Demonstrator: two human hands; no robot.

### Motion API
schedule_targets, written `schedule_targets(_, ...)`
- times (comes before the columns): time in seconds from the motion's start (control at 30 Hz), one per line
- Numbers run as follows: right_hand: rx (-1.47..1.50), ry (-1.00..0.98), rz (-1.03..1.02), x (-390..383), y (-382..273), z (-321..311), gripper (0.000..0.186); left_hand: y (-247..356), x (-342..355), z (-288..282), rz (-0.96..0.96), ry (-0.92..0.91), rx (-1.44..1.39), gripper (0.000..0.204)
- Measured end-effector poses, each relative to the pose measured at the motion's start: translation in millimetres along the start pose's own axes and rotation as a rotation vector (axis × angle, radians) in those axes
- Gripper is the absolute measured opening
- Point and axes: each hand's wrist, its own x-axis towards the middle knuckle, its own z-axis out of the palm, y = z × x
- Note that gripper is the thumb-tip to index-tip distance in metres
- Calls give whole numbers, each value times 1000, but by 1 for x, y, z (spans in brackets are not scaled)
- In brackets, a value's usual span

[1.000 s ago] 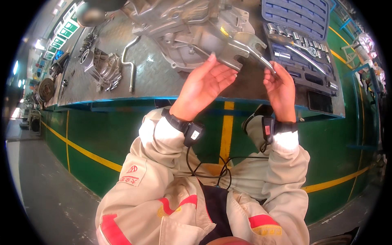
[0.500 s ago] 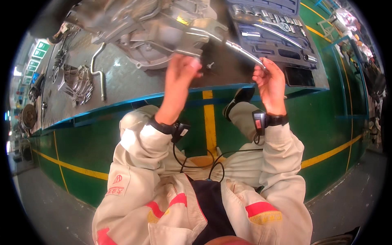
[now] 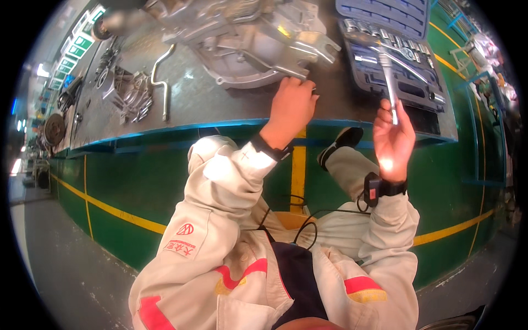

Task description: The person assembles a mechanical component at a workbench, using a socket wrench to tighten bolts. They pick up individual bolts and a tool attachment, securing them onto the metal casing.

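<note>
A large silver gearbox housing lies on the workbench with a forked metal bracket sticking out at its right side. My left hand is at the near end of this bracket, fingers bent and pressed together. Whatever they pinch is hidden. In front of the open socket set case, my right hand grips the lower end of a shiny socket wrench. The tool stands nearly upright in the picture, and its far end is blurred over the sockets.
A bent metal rod and a smaller cast metal part lie left of the housing. The workbench's blue front edge runs before me. Black cables hang between my wrists.
My right hand has swung the socket wrench away from the bracket, rightward over the case. My left hand stays by the bracket. The whole view has shifted.
</note>
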Motion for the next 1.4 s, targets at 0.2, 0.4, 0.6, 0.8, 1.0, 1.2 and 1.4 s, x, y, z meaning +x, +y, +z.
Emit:
schedule_targets(0.2,-165,-253,0,-26,16,47,38,3,-2,-12,-115,-64,-167,16)
schedule_targets(0.4,-254,-563,385,-68,65,110,35,-29,-22,-64,-873,-358,-1486,27)
schedule_targets(0.6,-428,-459,559,-56,125,124,31,-83,-39,-133,-859,112,-1707,32)
schedule_targets(0.8,-464,-446,601,-32,162,131,31,-78,-43,-162,-877,59,-1648,45)
schedule_targets(1.0,-433,-414,578,-20,170,141,31,-71,-34,-163,-910,-10,-1737,50)
schedule_targets(1.2,-440,-421,533,-15,180,146,32,-68,-10,-172,-834,-201,-1466,45)
schedule_targets(1.4,-479,-301,468,-22,185,157,34,-63,11,-169,-826,-338,-1229,24)
